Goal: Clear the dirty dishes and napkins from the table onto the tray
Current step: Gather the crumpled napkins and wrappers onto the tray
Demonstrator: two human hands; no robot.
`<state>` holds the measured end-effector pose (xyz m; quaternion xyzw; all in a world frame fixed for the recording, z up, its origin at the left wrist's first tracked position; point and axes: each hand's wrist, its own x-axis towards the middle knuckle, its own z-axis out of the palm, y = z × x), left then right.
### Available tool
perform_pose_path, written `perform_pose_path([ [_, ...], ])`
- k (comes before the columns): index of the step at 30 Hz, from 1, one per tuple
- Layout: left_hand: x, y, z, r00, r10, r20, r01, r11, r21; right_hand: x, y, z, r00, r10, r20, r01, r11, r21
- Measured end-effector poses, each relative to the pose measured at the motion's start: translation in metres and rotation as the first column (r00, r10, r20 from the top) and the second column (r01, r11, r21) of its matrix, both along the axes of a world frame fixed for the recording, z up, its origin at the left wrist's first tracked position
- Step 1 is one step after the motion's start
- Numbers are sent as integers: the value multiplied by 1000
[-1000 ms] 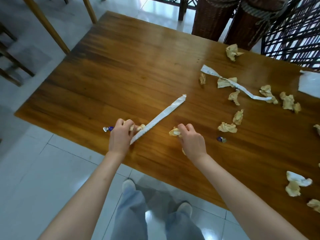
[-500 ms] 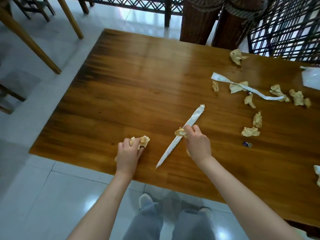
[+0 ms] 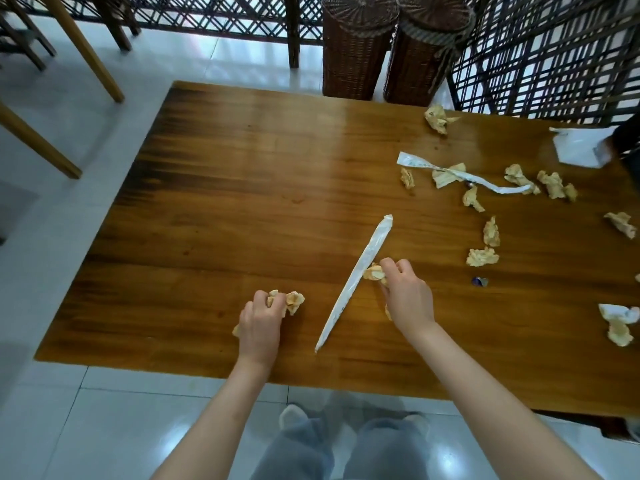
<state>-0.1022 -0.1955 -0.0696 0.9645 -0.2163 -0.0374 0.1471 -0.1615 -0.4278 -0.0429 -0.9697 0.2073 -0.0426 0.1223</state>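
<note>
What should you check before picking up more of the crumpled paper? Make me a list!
1. Left hand grips its napkin wad: ok.
2. Right hand grips its napkin scrap: ok.
3. Room in either grip for more: cannot tell.
4. Long white wrapper free to lift: ok, it lies loose beside the right hand.
5. Tray within reach: cannot tell, none in view.
6. Table cleared: not ok, crumpled napkins remain.

Light: bright daylight through my far lattice screen (image 3: pixel 540 46) | glare: sheen on table (image 3: pixel 242 168), floor tiles (image 3: pixel 104 427) | edges: wide-angle bending, slight blur.
</note>
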Motion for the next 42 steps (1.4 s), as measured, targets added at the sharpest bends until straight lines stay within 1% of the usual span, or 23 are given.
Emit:
perform_pose_path([
  [2,-1,-1,0,1000,1,3,-1,1000,7,-2,-1,1,1000,-14,-19,13,1000,-4],
  [8,0,-8,3,992,78,-102,-77,997,11,-10,-9,5,998,-39,-44,40,999,14],
  [12,4,-13,3,989,106,-108,-105,994,17,-14,-27,9,997,-46,-62,46,999,3],
  [14,7,-19,3,983,147,-114,-145,989,24,-14,-40,11,997,-50,-57,49,999,-7],
  [17,11,-33,5,976,200,-91,-199,980,16,-17,-59,12,996,-44,-73,43,999,-8],
  [20,14,-54,13,966,250,-62,-252,967,-35,-18,-78,11,996,-23,-83,21,1000,-19],
  [23,16,-79,22,965,260,-25,-261,962,-76,-18,-99,11,995,-3,-95,1,1000,-19],
  [26,16,-109,26,964,265,-27,-266,957,-117,-17,-119,10,992,19,-127,-20,1000,-7],
  [30,14,-152,28,966,255,-42,-259,955,-144,-21,-146,9,995,39,-97,-38,999,5],
  [33,15,-193,29,974,223,-41,-227,956,-187,-23,-173,6,999,-3,-51,3,1000,-14],
  [37,19,-246,28,990,144,-4,-140,956,-256,-12,-210,-3,995,-101,-19,100,994,-48],
  [40,24,-283,23,997,76,11,-69,948,-311,2,-230,-11,994,-100,36,102,992,-68],
  [42,29,-306,19,999,38,14,-31,941,-336,9,-240,-19,994,-105,38,108,991,-83],
])
